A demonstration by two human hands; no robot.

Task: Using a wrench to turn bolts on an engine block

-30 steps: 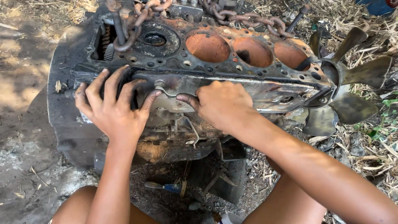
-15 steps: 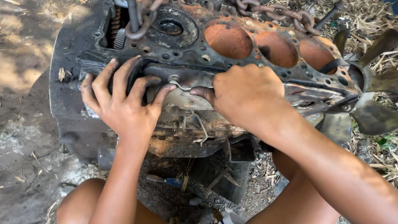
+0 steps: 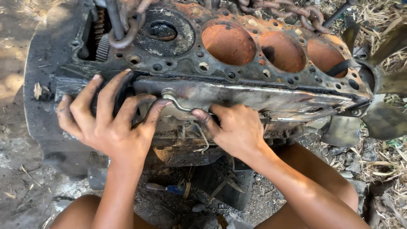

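Note:
A grimy old engine block point(image 3: 178, 63) stands in front of me, with three rusty orange cylinder bores point(image 3: 231, 42) on its top face. A metal side cover plate point(image 3: 271, 99) runs along its near side. A thin wrench point(image 3: 176, 100) sits on a bolt at the plate's left end. My right hand point(image 3: 235, 129) grips the wrench handle. My left hand point(image 3: 108, 121) is spread against the block, its index finger touching the wrench near the bolt.
A rusty chain point(image 3: 127, 29) hooks into the block's top left and runs across the back. Fan blades point(image 3: 381, 118) stick out at the right. A blue-handled screwdriver point(image 3: 167, 188) lies on the dirt between my knees. Dry straw covers the ground on the right.
The view has moved closer to the block. My right hand has slid down and left along the wrench handle. My left hand stays spread on the block.

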